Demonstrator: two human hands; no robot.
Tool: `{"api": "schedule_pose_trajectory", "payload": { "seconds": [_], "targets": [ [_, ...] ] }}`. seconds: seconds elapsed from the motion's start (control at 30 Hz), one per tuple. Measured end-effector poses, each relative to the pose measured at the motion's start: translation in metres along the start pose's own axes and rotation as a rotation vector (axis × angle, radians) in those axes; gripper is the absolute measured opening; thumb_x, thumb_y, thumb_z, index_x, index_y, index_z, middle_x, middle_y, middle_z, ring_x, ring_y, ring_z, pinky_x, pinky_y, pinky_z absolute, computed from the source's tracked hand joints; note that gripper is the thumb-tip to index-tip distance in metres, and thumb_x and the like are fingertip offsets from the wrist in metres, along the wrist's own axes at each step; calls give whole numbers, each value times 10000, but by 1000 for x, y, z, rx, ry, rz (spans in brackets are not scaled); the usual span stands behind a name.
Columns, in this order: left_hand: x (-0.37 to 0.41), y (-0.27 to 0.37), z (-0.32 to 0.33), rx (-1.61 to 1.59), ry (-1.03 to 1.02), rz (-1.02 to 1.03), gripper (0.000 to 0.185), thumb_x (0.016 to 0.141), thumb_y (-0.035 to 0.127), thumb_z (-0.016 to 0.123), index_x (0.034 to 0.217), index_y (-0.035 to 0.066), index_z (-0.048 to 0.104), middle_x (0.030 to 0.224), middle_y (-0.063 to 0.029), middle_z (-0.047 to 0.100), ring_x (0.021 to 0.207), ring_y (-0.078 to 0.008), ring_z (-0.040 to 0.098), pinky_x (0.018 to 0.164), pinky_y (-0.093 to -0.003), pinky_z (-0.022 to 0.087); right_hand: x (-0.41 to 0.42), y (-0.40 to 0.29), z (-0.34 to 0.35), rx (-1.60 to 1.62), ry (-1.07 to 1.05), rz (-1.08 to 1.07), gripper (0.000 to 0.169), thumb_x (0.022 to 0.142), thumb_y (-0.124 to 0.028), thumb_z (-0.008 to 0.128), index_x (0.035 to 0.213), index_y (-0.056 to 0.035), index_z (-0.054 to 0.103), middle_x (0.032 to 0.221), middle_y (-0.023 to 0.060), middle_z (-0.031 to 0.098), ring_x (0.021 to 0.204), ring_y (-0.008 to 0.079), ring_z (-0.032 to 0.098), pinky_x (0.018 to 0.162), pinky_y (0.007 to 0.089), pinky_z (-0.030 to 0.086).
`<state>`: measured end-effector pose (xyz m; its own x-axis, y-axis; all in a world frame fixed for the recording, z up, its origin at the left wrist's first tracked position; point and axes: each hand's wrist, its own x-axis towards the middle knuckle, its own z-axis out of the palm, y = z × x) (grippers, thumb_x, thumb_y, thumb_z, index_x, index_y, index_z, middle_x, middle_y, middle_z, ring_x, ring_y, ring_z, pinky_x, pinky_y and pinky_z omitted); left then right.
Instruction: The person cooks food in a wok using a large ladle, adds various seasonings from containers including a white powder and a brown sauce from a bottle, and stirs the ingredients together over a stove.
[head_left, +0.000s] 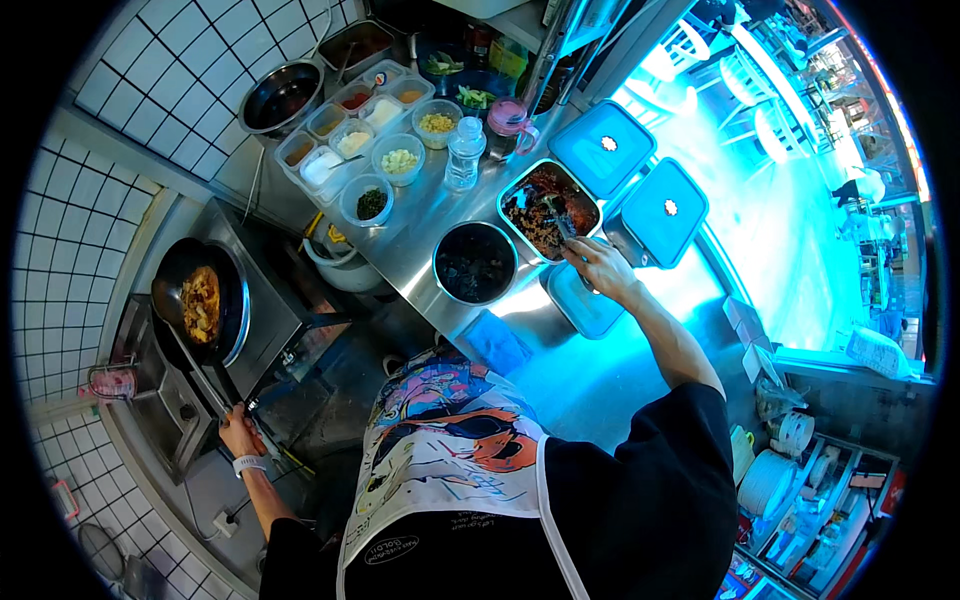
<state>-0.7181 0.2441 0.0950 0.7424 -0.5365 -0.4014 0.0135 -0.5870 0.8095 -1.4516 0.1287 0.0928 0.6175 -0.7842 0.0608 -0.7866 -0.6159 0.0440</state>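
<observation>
My left hand (241, 433) grips the long handle of a steel ladle (170, 304). The ladle's bowl rests at the left side of a black wok (238, 292), beside cooked food (201, 304) with a reddish-yellow coating. Over the steel counter, my right hand (600, 262) holds the handle of a spoon (561, 219). Its tip is down in a rectangular container (501, 206) of dark red-brown chili seasoning (541, 202). A round steel pot (437, 274) with dark contents stands to the left of that container. Below my right hand is a blue-lidded container (581, 300), partly covered by it.
Seasoning tubs (324, 166), a clear bottle (466, 154) and a pink-lidded jug (510, 124) line the counter's back. Two blue-lidded containers (604, 146) stand at the right. A blue cloth (495, 341) lies near the front edge. A sink (169, 409) is at left.
</observation>
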Motion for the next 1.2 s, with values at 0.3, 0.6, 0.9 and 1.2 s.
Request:
{"api": "schedule_pose_trajectory", "payload": {
  "seconds": [0.3,0.6,0.9,1.2],
  "targets": [
    [15,-13,-5,10,-24,-17,266,854,158,686,708,66,483,526,-19,462,385,-129,433,344,-298,372,-16,3,-15,61,-88,43,375,768,-120,628,1140,-76,647,1189,90,583,1103,241,569,915,345,508],
    [19,-31,-9,-81,-62,-55,193,911,202,629,806,69,536,557,1,460,382,-113,431,320,-278,374,16,12,-40,206,-128,74,507,663,-24,661,1167,-76,635,1261,123,571,1185,290,543,982,394,469],
    [-2,3,-20,-357,-128,-276,240,927,313,532,757,149,493,568,21,447,409,-94,407,337,-259,324,218,130,19,899,31,1027,333,853,-243,697,935,79,681,849,185,719,629,218,717,564,331,573],
    [-28,3,-28,-453,-144,-220,225,869,288,597,745,145,474,559,27,380,397,-92,356,335,-255,294,231,160,89,1167,150,950,310,841,-259,741,934,33,694,778,105,695,619,171,679,539,305,547]
  ]
}}
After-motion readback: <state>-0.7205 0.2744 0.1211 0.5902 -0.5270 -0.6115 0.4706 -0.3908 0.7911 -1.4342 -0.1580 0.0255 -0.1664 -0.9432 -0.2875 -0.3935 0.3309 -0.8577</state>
